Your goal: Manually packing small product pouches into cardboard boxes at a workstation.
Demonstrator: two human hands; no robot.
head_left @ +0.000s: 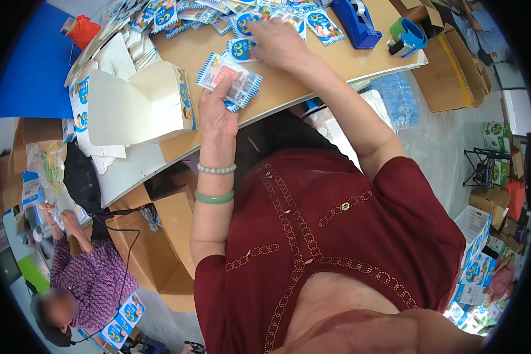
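Note:
Several small flat sachets [229,76], white and blue with striped edges, are fanned in my left hand [218,115], pinched between thumb and fingers. My right hand [280,46] reaches over the table with its fingers apart, at the near edge of a heap of similar sachets [197,13]. Its fingertips are by a blue-and-white sachet [239,51] lying on the tabletop; the undersides of the fingers are hidden. Left of my left hand stands an open white carton [159,112] with its lid flap raised.
A blue tape dispenser [360,26] and a blue-and-green tape holder [407,38] stand at the table's right. Flattened white cartons [121,59] are stacked at the left, near a red object [84,30]. Cardboard boxes [448,71] flank the table. A co-worker [88,277] sits at lower left.

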